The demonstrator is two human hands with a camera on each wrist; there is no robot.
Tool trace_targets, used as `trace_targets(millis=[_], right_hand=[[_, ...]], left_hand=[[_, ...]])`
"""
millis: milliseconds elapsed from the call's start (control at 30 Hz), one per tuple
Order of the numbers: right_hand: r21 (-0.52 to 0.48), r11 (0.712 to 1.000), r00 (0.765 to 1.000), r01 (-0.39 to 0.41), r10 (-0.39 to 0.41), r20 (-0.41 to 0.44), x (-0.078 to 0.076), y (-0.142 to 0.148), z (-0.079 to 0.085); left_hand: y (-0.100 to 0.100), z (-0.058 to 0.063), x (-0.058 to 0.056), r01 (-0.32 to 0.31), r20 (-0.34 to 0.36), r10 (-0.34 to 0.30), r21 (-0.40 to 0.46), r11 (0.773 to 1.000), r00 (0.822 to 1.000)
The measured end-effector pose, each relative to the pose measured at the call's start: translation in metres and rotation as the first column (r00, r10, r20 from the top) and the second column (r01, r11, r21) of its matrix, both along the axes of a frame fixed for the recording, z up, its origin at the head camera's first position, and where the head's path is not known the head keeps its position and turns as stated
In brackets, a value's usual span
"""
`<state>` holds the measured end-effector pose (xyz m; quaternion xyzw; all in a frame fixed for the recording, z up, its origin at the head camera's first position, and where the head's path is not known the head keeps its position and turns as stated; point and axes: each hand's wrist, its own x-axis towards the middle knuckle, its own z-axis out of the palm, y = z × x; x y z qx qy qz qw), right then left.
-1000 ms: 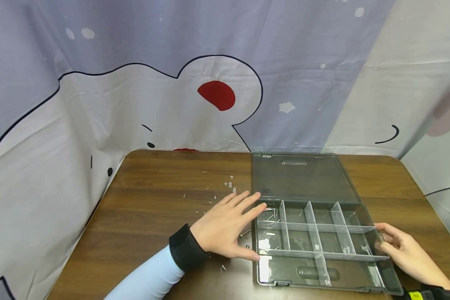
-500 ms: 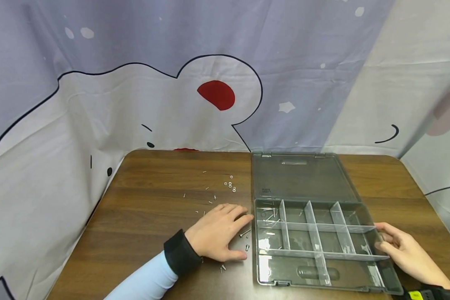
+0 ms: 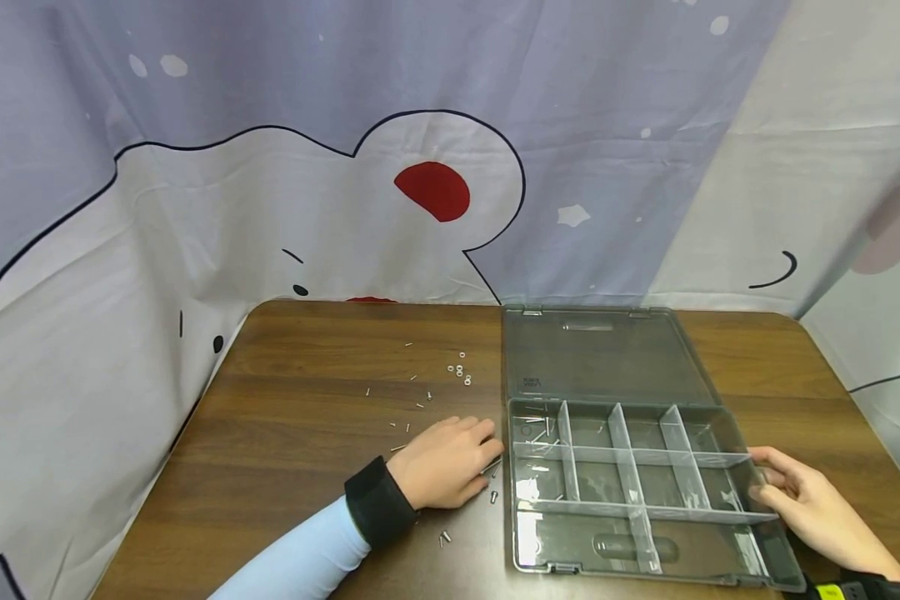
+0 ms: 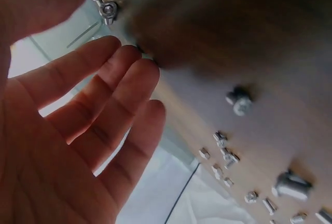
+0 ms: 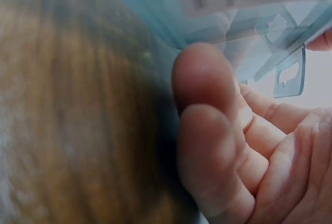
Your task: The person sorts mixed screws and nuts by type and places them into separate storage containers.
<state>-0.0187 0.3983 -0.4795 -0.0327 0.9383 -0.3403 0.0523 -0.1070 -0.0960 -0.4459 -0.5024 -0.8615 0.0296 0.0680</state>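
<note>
screws (image 3: 494, 497): head view, loose on the table (image 3: 315, 375) left of the lidded box (image 3: 596, 479), by the left hand (image 3: 447, 464); right hand (image 3: 813, 504) grips the box's right edge. left wrist: fingers relaxed, nothing seen held; pinching one shank should work cleanest. right wrist: fingers curled against the box; light steadying probably suffices.
</note>
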Motion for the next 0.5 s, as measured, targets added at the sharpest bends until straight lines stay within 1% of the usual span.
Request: trace_targets(millis=[233, 367, 500], right_hand=[[-0.022, 1.000, 1.000, -0.004, 0.003, -0.023, 0.0002, 0.0001, -0.0029], [-0.031, 0.999, 0.999, -0.010, 0.008, -0.038, -0.0005, -0.0010, -0.0035], [-0.020, 1.000, 1.000, -0.005, 0.005, -0.021, -0.0003, -0.0006, -0.0025]], left_hand=[[0.0101, -0.0036, -0.0023, -0.023, -0.039, 0.024, 0.026, 0.999, 0.999], [0.0110, -0.0062, -0.0029, -0.036, -0.045, 0.038, 0.042, 0.998, 0.998], [0.0097, -0.0071, -0.0043, -0.043, -0.054, 0.046, 0.056, 0.997, 0.997]])
